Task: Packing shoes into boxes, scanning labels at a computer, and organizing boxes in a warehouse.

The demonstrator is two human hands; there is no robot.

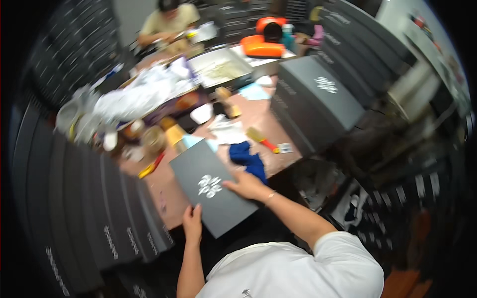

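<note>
A dark grey shoebox (pixel 211 211) with a white flower-like emblem on its lid is held level at the table's near edge. My left hand (pixel 192 222) grips its left side, thumb up on the lid's edge. My right hand (pixel 247 186) holds the right side, with its thumb lying over the lid and its fingers partly hidden. Just beyond the right hand lies a crumpled dark blue cloth (pixel 247 158). A brush (pixel 263 140) with a red and yellow handle rests to its right, and a white cloth (pixel 227 129) lies farther back.
Stacked dark shoeboxes stand at the left (pixel 94 198) and right (pixel 318 104) of the pink tabletop (pixel 171 198). A yellow-and-red tool (pixel 151 166), a jar (pixel 154 139) and a box of white paper (pixel 149 92) crowd its left side. Across the table sits a person (pixel 171 25) near an orange device (pixel 263 45).
</note>
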